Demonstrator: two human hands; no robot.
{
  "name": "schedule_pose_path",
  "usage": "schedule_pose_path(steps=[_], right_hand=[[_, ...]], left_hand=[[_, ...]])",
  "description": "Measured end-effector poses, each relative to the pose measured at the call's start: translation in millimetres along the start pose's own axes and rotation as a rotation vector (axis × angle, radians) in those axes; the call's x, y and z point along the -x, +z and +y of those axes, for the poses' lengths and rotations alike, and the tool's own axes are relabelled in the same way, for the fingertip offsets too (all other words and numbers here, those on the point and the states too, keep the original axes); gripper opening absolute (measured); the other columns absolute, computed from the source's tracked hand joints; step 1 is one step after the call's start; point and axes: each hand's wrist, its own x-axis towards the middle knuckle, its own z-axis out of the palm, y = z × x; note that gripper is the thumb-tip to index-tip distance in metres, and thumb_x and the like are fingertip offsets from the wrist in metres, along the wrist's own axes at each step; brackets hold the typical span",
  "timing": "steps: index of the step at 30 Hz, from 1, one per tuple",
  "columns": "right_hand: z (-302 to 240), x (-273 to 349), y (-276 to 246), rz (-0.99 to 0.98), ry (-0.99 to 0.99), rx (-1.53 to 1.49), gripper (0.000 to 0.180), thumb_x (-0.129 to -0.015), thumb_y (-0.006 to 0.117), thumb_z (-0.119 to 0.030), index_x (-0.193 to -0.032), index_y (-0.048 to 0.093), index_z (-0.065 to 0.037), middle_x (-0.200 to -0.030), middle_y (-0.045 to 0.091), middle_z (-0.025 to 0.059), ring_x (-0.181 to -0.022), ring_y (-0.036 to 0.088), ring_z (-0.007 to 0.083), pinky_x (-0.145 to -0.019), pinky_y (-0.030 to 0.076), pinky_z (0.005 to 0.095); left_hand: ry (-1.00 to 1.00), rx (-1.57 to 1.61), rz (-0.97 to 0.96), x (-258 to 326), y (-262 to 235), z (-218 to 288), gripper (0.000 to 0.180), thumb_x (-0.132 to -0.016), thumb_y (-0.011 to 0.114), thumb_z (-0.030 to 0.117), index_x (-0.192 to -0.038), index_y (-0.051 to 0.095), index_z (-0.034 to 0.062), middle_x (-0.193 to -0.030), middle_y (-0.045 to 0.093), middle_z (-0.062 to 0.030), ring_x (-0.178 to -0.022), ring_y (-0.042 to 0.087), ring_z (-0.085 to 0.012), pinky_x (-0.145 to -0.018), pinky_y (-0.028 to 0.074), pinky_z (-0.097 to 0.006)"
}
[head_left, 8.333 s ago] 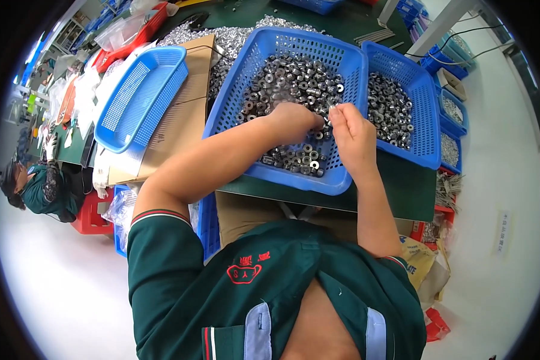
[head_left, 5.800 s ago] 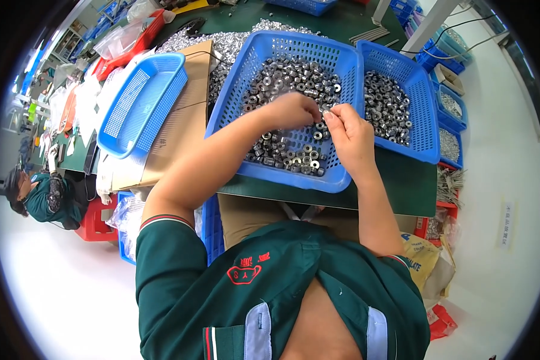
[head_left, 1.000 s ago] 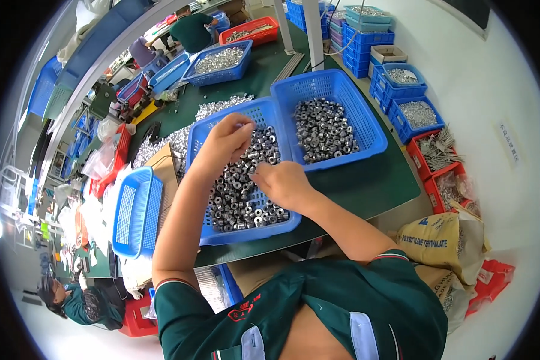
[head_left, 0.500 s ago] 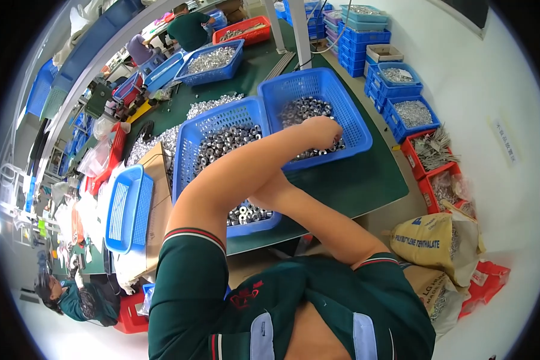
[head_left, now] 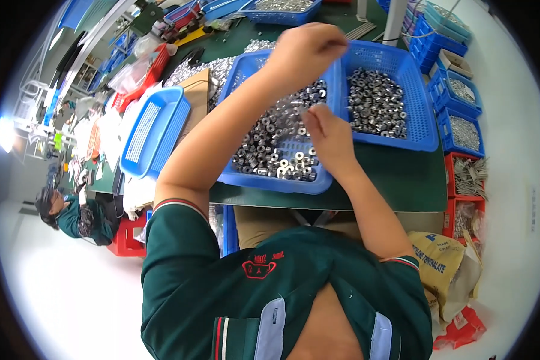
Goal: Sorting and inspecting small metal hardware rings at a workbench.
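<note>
My left hand (head_left: 306, 53) is raised above the seam between two blue baskets, its fingers pinched together with no part showing in them. My right hand (head_left: 329, 137) hovers over the near blue basket (head_left: 270, 183), fingertips pinched on a small metal ring. That basket holds a layer of small silver ring-shaped parts (head_left: 269, 143). The right blue basket (head_left: 425, 123) holds more of the same metal parts (head_left: 375, 102). Both stand on a green table (head_left: 396, 180).
An empty blue basket (head_left: 153, 129) lies at the left on cardboard. Loose metal parts (head_left: 210, 66) are heaped behind it. Stacked blue bins (head_left: 459, 102) and red bins (head_left: 465, 192) line the right side. A seated person (head_left: 72, 213) works at far left. A yellow sack (head_left: 444, 270) is by my right elbow.
My left hand has pulled back from inside the right basket and risen above the basket edges. My right hand has come out from under the left arm over the near basket. The view swung.
</note>
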Motion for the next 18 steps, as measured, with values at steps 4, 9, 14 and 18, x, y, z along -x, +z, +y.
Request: schedule_pose_path(steps=[4, 9, 14, 18], right_hand=[[-10, -1, -3, -0.013, 0.047, -0.126, 0.019, -0.091, 0.059, -0.021, -0.084, 0.058, -0.003, -0.063, 0.058, 0.015, -0.056, 0.06, 0.0305, -0.052, 0.044, 0.0381], [-7, 3, -6, -0.044, 0.041, -0.096, 0.018, -0.092, 0.058, -0.019, -0.084, 0.057, -0.002, -0.061, 0.056, 0.0121, -0.053, 0.057, 0.0233, -0.051, 0.043, 0.0325], [-8, 4, -4, -0.05, 0.061, -0.09, 0.017, -0.091, 0.059, -0.017, -0.085, 0.058, -0.001, -0.062, 0.058, 0.011, -0.053, 0.055, 0.0182, -0.051, 0.043, 0.03], [-9, 2, -3, -0.047, 0.058, -0.063, 0.017, -0.091, 0.06, -0.017, -0.085, 0.058, -0.002, -0.062, 0.057, 0.0107, -0.052, 0.055, 0.0179, -0.05, 0.042, 0.03]], left_hand=[[-0.307, -0.01, -0.212, 73, -23, -36, 0.019, -0.084, 0.065, 0.015, -0.097, 0.065, 0.0014, -0.081, 0.067, -0.0115, -0.074, 0.063, -0.0169, -0.069, 0.05, -0.03], [-0.327, -0.099, -0.619, 131, 12, -45, 0.018, -0.08, 0.06, 0.022, -0.092, 0.069, 0.013, -0.083, 0.067, -0.013, -0.079, 0.065, -0.0318, -0.07, 0.051, -0.042], [-0.262, -0.208, -0.734, 147, 35, -44, 0.016, -0.08, 0.059, 0.019, -0.094, 0.067, 0.0155, -0.081, 0.067, -0.0108, -0.08, 0.066, -0.0314, -0.068, 0.051, -0.043], [-0.243, -0.313, -0.799, 146, 33, -39, 0.017, -0.08, 0.057, 0.012, -0.096, 0.064, 0.0134, -0.08, 0.066, -0.0128, -0.082, 0.066, -0.0325, -0.067, 0.052, -0.042]])
